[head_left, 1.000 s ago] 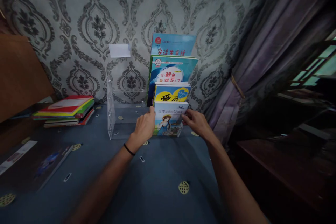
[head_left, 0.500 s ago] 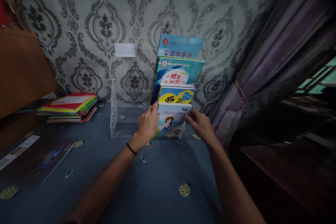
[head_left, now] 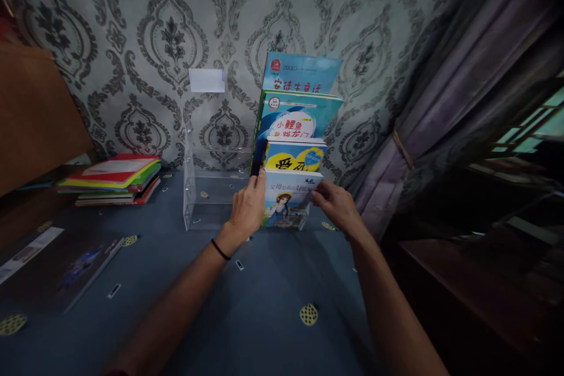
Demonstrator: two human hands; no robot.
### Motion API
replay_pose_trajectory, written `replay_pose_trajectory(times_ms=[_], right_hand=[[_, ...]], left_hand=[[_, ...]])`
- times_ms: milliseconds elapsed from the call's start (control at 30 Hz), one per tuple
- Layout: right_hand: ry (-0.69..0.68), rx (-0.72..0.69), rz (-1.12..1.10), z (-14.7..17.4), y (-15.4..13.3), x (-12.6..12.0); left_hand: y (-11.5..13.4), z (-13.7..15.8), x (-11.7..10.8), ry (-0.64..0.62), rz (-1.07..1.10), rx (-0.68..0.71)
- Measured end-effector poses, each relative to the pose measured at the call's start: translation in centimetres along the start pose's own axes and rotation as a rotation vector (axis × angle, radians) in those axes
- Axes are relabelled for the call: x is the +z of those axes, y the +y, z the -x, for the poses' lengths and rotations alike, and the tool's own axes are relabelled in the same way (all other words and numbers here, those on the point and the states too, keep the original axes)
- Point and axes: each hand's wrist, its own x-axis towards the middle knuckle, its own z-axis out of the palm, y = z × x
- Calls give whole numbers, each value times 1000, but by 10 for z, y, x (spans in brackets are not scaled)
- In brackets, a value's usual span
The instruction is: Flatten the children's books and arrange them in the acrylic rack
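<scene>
A pale blue book (head_left: 286,200) with a girl in a hat on its cover stands in the front tier of a clear tiered rack (head_left: 207,200). My left hand (head_left: 248,205) is closed on the book's left edge, and my right hand (head_left: 337,205) pinches its right edge. Behind it, one tier higher, rises a yellow-and-blue book (head_left: 296,154). Farther back stand a teal book (head_left: 304,111) with a round white title patch and, tallest, a light blue book (head_left: 304,67). All of them are on the rack's right side.
A stack of books (head_left: 114,176) with a red one on top lies at the left, beside a brown box (head_left: 39,106). A dark book (head_left: 61,270) lies flat at the near left. Patterned wallpaper (head_left: 171,35) backs the table, and a tied curtain (head_left: 405,129) hangs at the right.
Both hands stay at the edges of the front book, with hardly any movement. The whole view has shifted slightly; the books keep their places in the rack.
</scene>
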Motion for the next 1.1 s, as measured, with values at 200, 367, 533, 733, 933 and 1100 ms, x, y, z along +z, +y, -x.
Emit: replay_pose_trajectory(times_ms=[200,367,533,733,933,1100], right_hand=[[12,-13,40,1,-2,1],[-2,-7,45,1,-6,-1],[49,9,75,1,-9,2],[85,-21,85,1,-5,6],[75,-16,71,1,-6,5],[97,-24,64,1,-5,6]], left_hand=[[0,-1,-2,-22,51,-4],[-2,-1,-2,-18,110,2],[0,0,-3,-20,107,-17],[-1,0,-3,-15,112,-29],[-4,-2,-3,-26,197,-42],[-4,-3,-7,-73,171,-33]])
